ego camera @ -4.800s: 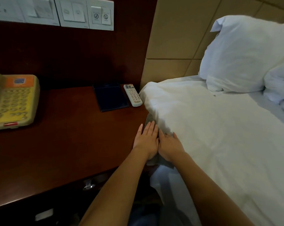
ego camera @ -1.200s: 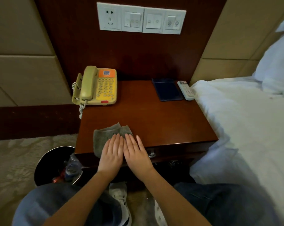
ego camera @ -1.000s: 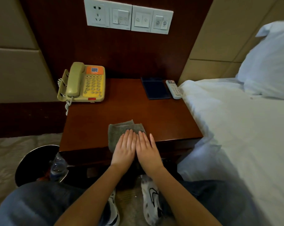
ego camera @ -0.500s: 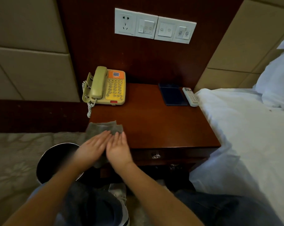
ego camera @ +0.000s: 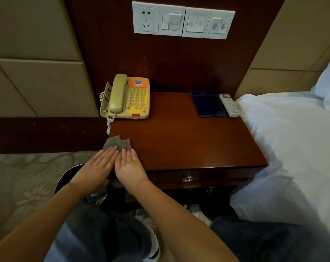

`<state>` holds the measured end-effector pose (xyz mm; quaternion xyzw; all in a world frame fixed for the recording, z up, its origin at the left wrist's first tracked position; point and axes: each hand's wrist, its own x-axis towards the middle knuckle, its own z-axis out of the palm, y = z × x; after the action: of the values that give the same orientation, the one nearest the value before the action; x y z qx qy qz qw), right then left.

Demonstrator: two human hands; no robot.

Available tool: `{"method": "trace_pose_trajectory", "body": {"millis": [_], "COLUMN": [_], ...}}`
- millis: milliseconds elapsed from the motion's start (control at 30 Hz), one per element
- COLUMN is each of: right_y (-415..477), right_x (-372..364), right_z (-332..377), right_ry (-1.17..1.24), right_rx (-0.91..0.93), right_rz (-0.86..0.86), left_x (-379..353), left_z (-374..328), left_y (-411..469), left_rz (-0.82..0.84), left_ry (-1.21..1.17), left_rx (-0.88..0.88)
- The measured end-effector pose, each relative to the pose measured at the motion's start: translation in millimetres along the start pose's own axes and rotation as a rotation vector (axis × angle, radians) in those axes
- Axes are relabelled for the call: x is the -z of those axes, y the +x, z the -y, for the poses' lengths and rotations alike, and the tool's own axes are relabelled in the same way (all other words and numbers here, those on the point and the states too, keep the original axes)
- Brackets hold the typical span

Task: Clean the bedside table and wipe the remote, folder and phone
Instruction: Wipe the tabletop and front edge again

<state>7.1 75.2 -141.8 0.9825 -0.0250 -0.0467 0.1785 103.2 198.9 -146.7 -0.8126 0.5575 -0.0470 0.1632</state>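
A grey cloth (ego camera: 116,144) lies at the front left corner of the dark wooden bedside table (ego camera: 188,140). My left hand (ego camera: 97,168) and my right hand (ego camera: 129,167) lie side by side, fingers straight, pressing flat on the cloth's near part. A yellow corded phone (ego camera: 129,98) with its handset on the cradle sits at the back left. At the back right, a dark blue folder (ego camera: 207,104) lies flat with a white remote (ego camera: 230,105) right beside it.
A white-sheeted bed (ego camera: 293,148) borders the table on the right. A black waste bin (ego camera: 73,178) with a bottle in it stands on the carpet below the table's left corner. Wall switches and a socket (ego camera: 183,20) sit above. A drawer handle (ego camera: 187,179) shows in front.
Both hands slid the cloth along the table's front edge from the right side to the left corner. In the last half second they hardly moved.
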Motion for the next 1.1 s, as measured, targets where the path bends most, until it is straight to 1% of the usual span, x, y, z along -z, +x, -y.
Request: {"method": "trace_pose_trajectory", "body": {"millis": [133, 167, 267, 367, 500, 600, 700, 867, 1000, 1100], "right_y": [-35, -48, -92, -135, -176, -192, -203, -225, -236, -237], "right_x": [-15, -19, -32, -45, -69, -86, -97, -115, -128, -133], "right_z": [-49, -65, -121, -170, -220, -248, -272, -309, -320, -321], "right_ry": [0.132, 0.164, 0.229, 0.233, 0.22, 0.195, 0.202, 0.229, 0.302, 0.3], "right_rx": [-0.082, -0.106, -0.165, -0.26, -0.419, -0.514, -0.593, -0.636, -0.727, -0.759], "right_rz": [0.027, 0.045, 0.106, 0.204, 0.334, 0.374, 0.378, 0.397, 0.415, 0.41], "left_x": [32, 37, 62, 86, 114, 125, 136, 151, 160, 161], "left_z": [-50, -65, -114, -170, -240, -279, -307, -345, -366, -369], "left_y": [41, 55, 96, 137, 185, 214, 236, 265, 280, 284], "left_rz": [0.038, 0.006, 0.033, 0.013, 0.02, 0.018, 0.011, 0.002, 0.002, -0.02], "left_ry": [-0.03, -0.051, -0.164, -0.211, -0.159, -0.16, -0.187, -0.206, -0.212, -0.192], "left_rx": [-0.046, -0.078, -0.141, -0.199, -0.26, -0.26, -0.252, -0.272, -0.29, -0.315]}}
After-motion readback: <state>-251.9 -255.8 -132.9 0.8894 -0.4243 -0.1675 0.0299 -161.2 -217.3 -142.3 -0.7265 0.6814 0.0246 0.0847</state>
